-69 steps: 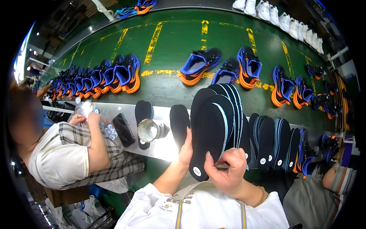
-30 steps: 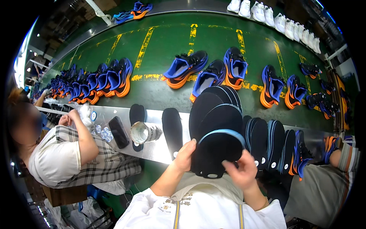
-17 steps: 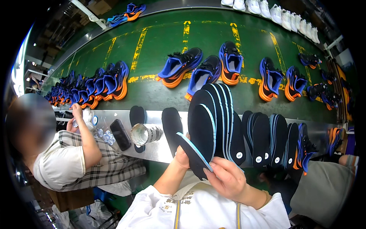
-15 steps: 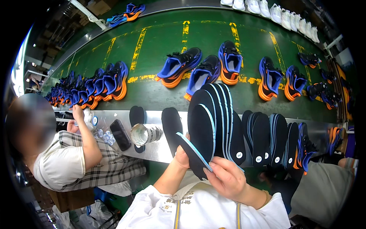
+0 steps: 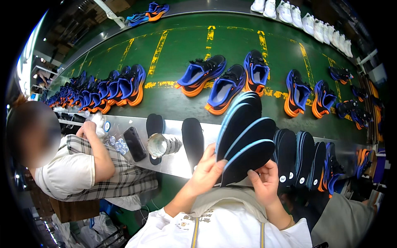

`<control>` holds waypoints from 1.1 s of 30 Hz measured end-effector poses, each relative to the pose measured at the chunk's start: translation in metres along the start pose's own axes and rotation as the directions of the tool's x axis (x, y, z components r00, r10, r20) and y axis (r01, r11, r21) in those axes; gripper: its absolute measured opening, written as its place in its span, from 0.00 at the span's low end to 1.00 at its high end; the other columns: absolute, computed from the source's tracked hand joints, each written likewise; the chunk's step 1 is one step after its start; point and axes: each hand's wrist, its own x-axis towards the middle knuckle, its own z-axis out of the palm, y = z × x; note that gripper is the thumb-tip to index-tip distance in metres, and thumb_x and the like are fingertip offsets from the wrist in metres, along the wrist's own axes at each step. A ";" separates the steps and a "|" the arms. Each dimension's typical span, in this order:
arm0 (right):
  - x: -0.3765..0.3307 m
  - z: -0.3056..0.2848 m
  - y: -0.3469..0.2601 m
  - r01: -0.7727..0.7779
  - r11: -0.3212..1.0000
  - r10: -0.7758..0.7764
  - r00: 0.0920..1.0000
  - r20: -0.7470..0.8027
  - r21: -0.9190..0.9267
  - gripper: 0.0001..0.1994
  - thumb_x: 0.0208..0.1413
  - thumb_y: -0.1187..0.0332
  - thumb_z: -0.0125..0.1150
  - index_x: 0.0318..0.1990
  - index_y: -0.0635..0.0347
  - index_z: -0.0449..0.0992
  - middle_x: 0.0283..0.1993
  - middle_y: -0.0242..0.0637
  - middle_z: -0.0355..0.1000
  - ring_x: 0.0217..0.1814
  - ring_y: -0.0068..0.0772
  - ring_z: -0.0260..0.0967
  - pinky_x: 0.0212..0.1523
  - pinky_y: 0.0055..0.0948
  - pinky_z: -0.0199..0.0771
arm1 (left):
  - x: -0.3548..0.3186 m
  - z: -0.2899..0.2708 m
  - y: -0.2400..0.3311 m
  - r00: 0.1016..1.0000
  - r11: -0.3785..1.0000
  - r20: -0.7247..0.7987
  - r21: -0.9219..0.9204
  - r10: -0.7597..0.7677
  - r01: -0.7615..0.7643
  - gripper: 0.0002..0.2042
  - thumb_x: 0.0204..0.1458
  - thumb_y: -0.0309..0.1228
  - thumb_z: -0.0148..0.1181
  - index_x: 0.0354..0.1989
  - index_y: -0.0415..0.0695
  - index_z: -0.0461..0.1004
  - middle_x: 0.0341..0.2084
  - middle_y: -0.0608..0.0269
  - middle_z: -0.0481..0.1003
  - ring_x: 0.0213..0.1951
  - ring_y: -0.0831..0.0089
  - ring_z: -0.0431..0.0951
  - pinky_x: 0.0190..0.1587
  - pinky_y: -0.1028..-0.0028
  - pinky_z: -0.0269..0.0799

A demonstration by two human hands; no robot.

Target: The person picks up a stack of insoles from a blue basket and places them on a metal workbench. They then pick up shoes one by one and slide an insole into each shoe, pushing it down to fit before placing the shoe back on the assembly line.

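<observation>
Black insoles (image 5: 244, 129) with light-blue edges are spread like a fan in front of my chest. My left hand (image 5: 209, 168) is closed round their lower left side, its thumb across the edges. The nearest insole (image 5: 248, 163) leans to the right, and my right hand (image 5: 266, 182) pinches its lower right edge, thumb in front and fingers behind. Left of the fan, a single black insole (image 5: 192, 138) lies on the metal ledge (image 5: 173, 126). More insoles (image 5: 285, 153) stand in bunches to the right, some with round white stickers.
Black, blue and orange sneakers (image 5: 225, 89) stand on the green belt (image 5: 165, 97), with a long row (image 5: 111, 89) at left. A roll of tape (image 5: 163, 144) and a phone (image 5: 135, 144) lie on the ledge. A co-worker (image 5: 78, 165) sits at left. White shoes (image 5: 308, 22) line the far shelf.
The insoles have swung from nearly upright to a rightward-leaning fan. My left hand has come round their left edges, and my right hand has moved right along the nearest insole.
</observation>
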 end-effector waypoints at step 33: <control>0.038 -0.057 0.011 -0.338 0.789 0.361 0.931 0.058 0.513 0.11 0.58 0.71 0.45 0.47 0.59 0.58 0.44 0.39 0.66 0.45 0.27 0.66 0.45 0.29 0.69 | 0.030 0.046 -0.050 0.831 0.435 0.150 -0.794 -0.535 0.424 0.19 0.56 0.38 0.46 0.51 0.38 0.61 0.44 0.58 0.69 0.45 0.71 0.71 0.47 0.73 0.68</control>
